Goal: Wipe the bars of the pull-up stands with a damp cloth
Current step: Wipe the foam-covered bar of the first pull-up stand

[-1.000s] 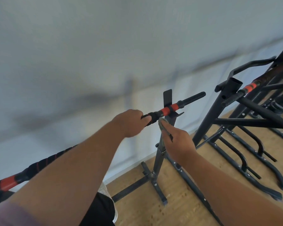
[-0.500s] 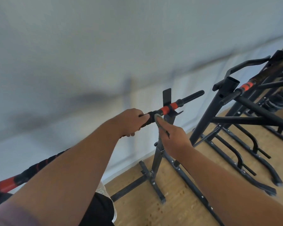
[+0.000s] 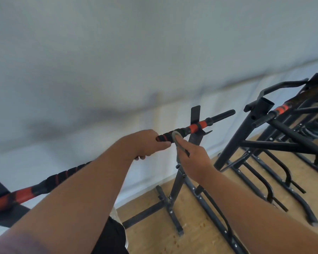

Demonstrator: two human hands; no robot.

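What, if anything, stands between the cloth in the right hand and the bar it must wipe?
Nothing visible does. The right hand already holds the grey cloth against the bar, just beside the left hand gripping it.

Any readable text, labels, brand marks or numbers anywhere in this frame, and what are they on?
None. No readable text shows on the pull-up bar, the cloth in the right hand, the neighbouring stands or the wall; the bar's red and black bands are plain.

Two hands: the left hand (image 3: 147,143) and right hand (image 3: 193,158). One grey cloth (image 3: 177,137). Two pull-up stands: the near stand (image 3: 180,180) at centre, another stand (image 3: 246,129) at right.
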